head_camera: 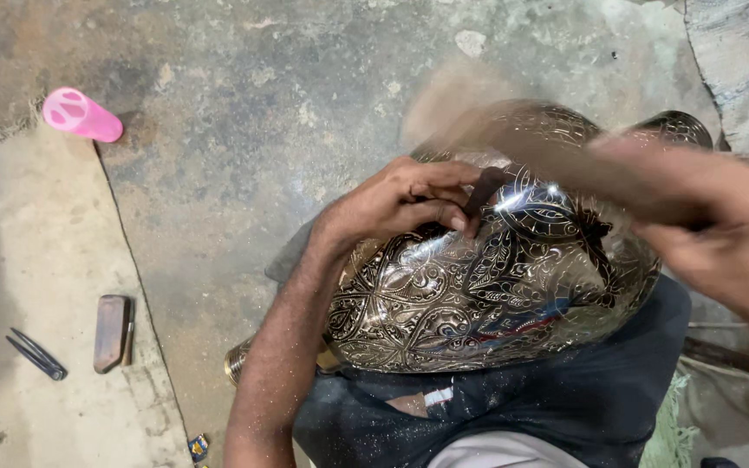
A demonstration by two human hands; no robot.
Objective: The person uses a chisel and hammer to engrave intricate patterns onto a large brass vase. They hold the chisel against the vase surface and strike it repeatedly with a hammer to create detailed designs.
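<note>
Your big metal vase [478,295] lies on its side across your lap, at about five o'clock in the view, its belly packed with engraved leaves and scrolls and catching a bright glint near the top. Your left hand [405,201] sits on the upper curve of it, fingers pinched tight around a short dark chisel [483,191] whose tip is planted on the surface. Your right hand [721,243] comes in from three o'clock, one big blur, swinging a wooden mallet [513,139] over the chisel's head; it looks closed around the handle, but the blur is too heavy to tell the grip for sure. By the look of things the carving is far along: nearly all the belly you can see is already patterned, a red and blue patch shows low on it, and only the band under the chisel seems to be taking strokes now; the far side is hidden, so how much is left there you can't judge. Fine metal dust speckles the dark cloth [565,407] over your lap. Out on the concrete floor [244,113], a pink plastic cup [81,114] lies tipped at ten o'clock, and at eight o'clock a small brown block [112,333] rests near a pair of dark tweezers [36,354], well apart from the vase.
</note>
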